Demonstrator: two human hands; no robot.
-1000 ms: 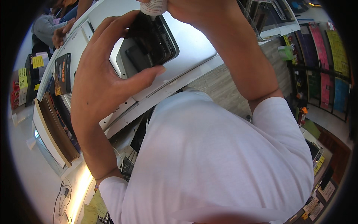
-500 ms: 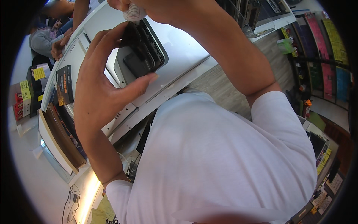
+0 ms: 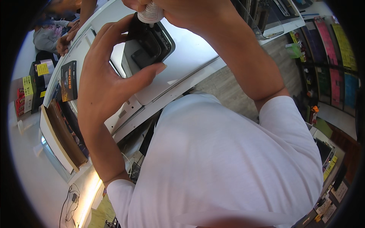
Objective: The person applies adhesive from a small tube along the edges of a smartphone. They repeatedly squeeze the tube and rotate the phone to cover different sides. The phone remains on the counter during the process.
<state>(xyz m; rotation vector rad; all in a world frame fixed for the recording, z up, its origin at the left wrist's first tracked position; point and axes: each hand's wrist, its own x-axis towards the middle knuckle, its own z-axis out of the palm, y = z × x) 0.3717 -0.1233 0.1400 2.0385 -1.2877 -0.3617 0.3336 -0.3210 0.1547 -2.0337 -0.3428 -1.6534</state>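
My left hand [image 3: 104,76] curves around a black and grey device [image 3: 166,42] with rounded corners, thumb at its near edge and fingers at its far left. The device's exact kind is unclear; a dark recess with a smaller black block [image 3: 141,57] shows in it. Over its far end, my right hand [image 3: 178,10] grips a small white bottle [image 3: 151,14], tilted with its narrow tip pointing down at the device. The top of the bottle and part of the right hand are cut off by the frame's upper edge.
Under the device lies a white surface [image 3: 194,47]. A black card-like box [image 3: 69,81] stands left of my left hand. At the far left are another person's hands [image 3: 64,42]. A clear-walled case [image 3: 262,22] is at the far right, with colourful shelves [image 3: 330,57] beyond.
The view has shifted slightly, so hands and device appear a little further right. The bottle's tip now shows above the device. Both hands keep their hold.
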